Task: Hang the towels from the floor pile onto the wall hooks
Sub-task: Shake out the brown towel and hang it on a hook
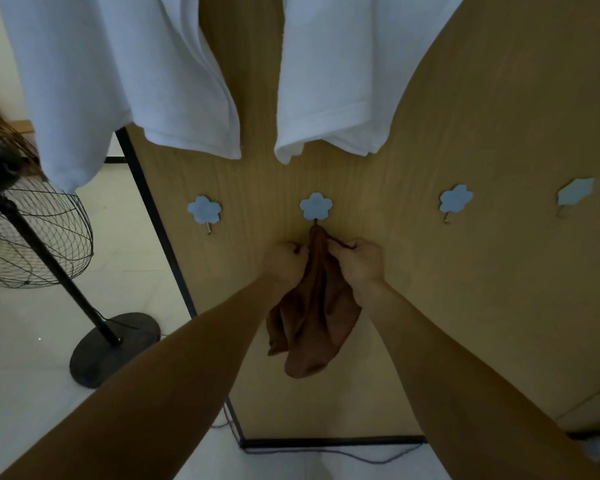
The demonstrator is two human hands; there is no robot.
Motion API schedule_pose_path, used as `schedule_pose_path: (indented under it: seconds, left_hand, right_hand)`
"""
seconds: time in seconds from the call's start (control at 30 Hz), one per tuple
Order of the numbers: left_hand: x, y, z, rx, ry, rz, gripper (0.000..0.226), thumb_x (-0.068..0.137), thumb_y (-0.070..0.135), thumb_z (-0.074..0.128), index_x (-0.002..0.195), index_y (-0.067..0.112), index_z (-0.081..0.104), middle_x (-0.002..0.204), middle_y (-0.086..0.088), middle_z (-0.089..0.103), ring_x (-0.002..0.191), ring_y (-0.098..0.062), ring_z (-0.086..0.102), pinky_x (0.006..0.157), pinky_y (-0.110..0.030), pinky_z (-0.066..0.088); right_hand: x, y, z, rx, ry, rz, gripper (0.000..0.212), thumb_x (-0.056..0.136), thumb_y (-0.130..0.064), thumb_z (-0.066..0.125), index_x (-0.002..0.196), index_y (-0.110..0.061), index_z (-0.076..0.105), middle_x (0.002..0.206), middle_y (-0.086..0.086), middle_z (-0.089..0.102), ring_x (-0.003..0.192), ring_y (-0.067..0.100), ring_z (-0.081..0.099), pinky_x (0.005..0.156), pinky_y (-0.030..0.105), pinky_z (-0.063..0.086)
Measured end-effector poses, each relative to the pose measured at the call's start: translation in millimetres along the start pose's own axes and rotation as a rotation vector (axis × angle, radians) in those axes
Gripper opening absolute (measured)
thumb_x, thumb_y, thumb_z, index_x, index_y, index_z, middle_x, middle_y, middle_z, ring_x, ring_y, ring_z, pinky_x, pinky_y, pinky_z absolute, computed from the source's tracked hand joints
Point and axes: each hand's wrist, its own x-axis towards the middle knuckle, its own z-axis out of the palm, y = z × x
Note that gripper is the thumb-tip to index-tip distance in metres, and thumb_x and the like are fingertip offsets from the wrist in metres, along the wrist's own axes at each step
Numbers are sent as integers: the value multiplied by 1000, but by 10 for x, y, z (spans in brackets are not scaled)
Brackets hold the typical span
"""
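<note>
A brown towel (312,317) hangs down a wooden wall panel (465,271), its top bunched right under the second blue flower hook (315,206). My left hand (285,261) grips the towel's upper left edge. On the other side, my right hand (359,259) pinches its upper right edge, just below the hook. Both hands press close to the panel. Three more flower hooks, a left hook (204,209), a right hook (456,199) and a far right hook (575,192), carry nothing. Two white towels, a left white towel (118,74) and a right white towel (343,74), hang above on the panel.
A black pedestal fan (32,233) stands at the left, its round base (113,348) on the pale floor beside the panel's black frame edge (160,223). Cables (361,455) lie on the floor below the panel. The floor pile is out of view.
</note>
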Motion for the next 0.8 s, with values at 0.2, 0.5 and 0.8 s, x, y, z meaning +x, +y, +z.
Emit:
schedule_pose_path:
  seconds: [0.2, 0.5, 0.8]
  left_hand:
    - [-85, -277, -105, 247, -197, -6, 39, 101, 32, 39, 96, 2, 65, 97, -15, 66, 86, -24, 59, 79, -32, 44]
    - [-312, -853, -1, 489, 49, 108, 43, 101, 43, 32, 130, 17, 48, 104, -12, 68, 88, -32, 65, 66, -32, 46]
    - [-388, -203, 22, 139, 219, 359, 52, 87, 43, 56, 123, 6, 49, 114, -11, 50, 95, -22, 52, 73, -33, 43]
  right_hand:
    - [-73, -9, -34, -537, -37, -123, 23, 78, -37, 66, 66, -18, 60, 71, -1, 64, 72, 20, 62, 69, 33, 50]
    - [-194, 530, -269, -718, 55, -270, 29, 88, -22, 54, 116, -19, 62, 113, 3, 65, 107, 27, 58, 93, 36, 44]
    - [-254, 323, 117, -372, -90, -617, 55, 87, -22, 64, 137, -15, 43, 124, -3, 52, 103, 6, 51, 87, 15, 40]
